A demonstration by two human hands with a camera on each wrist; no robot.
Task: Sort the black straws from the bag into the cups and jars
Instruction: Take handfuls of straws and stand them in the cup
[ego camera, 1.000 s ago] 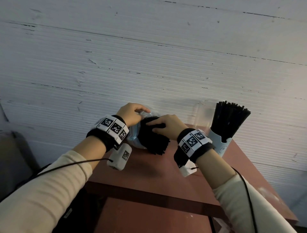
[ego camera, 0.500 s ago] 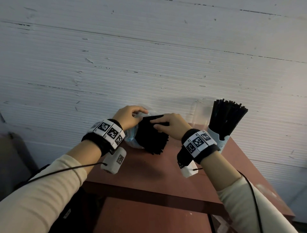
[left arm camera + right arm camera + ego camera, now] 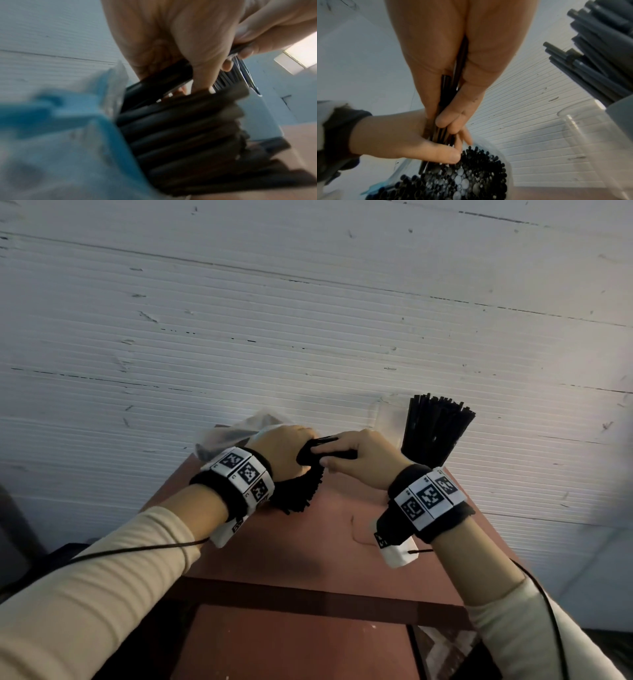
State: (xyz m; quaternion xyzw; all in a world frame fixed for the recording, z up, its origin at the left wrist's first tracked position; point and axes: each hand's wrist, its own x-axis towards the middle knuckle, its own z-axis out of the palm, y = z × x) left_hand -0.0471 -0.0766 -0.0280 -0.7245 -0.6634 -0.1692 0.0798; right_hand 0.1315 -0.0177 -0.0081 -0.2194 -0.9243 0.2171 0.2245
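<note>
1 clear plastic bag [image 3: 236, 430] of thin black plastic straws [image 3: 301, 491] is lying on the reddish-brown surface [image 3: 308, 549]; the left hand [image 3: 279, 451] is gripping its bundle, and the right hand [image 3: 359, 462] is pinching a few straws tightly.

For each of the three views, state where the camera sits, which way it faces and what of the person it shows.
Head: worn on the head, facing forward and down at the table, wall and filled cup; both forearms, wristbands and hands show.
Left wrist: looks along the left hand at the bag of black straws; blurred.
Right wrist: looks along the right hand, whose fingers pinch a few straws; the left hand appears below.
Shared: all three show the bagged straws; head and right wrist share the filled cup and clear cup.
</note>
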